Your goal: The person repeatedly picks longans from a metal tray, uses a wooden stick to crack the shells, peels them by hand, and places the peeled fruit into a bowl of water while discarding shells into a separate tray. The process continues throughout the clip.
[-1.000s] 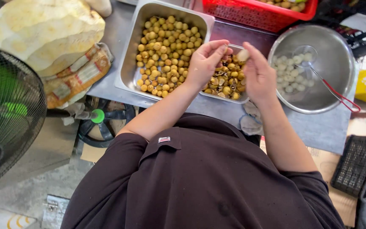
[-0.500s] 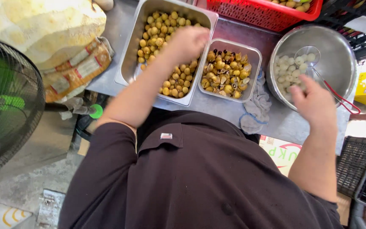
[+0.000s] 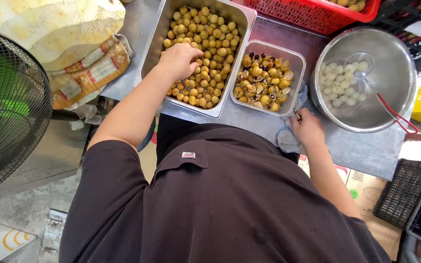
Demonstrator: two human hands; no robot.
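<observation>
Here, left hand [image 3: 179,59] fingers curled into whole longans [image 3: 205,44] in steel tray [image 3: 148,53], right hand [image 3: 308,129] pinching small metal tool [image 3: 296,116] on cloth [image 3: 284,141].

Two steel trays [image 3: 152,53] – one round steel bowl [image 3: 400,92], one red basket [image 3: 313,14], one fan [image 3: 6,107]

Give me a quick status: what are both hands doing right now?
Left hand down in the big tray of whole fruits, fingers curled over them. Right hand on a cloth, pinching a small tool. Nothing between hands and trays.
</observation>
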